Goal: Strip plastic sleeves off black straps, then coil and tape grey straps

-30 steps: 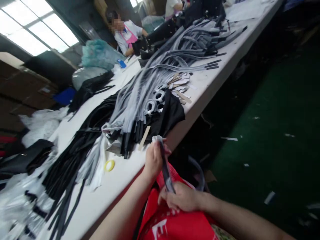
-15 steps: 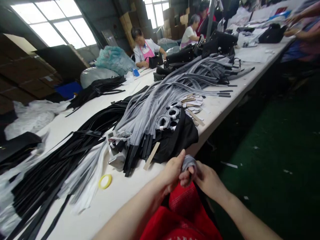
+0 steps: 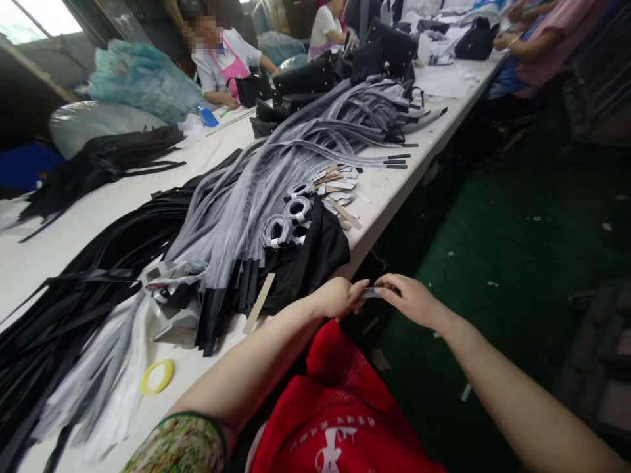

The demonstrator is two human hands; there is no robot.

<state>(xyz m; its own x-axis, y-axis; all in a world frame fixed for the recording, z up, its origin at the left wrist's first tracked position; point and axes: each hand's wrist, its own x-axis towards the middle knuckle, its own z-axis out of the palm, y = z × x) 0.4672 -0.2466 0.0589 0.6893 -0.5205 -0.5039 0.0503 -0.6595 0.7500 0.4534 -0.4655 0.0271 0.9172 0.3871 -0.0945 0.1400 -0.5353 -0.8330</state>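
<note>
Past the table's front edge, my left hand [image 3: 341, 297] and my right hand [image 3: 410, 299] are close together, fingers closed on a grey strap [image 3: 371, 293]. Only a short, flat length of it shows between my fingertips; the rest is hidden by my hands. To the left on the table, several rolled-up straps [image 3: 277, 231] with white bands lie on black fabric [image 3: 323, 240]. Long grey, film-covered straps [image 3: 231, 217] spread out behind the rolls. A beige strip [image 3: 259, 302] rests near my left forearm.
A white table [image 3: 379, 203] runs away to the upper right. On it are black straps [image 3: 113, 226], paper strips [image 3: 340, 187], a yellow tape ring [image 3: 156, 376], a grey tape dispenser [image 3: 172, 318] and black bags [image 3: 305, 75]. Co-workers sit along both sides.
The grey roll around my left fingers is no longer visible; a short flat length now shows between my hands. My view has swung right, so the table contents appear farther left.
</note>
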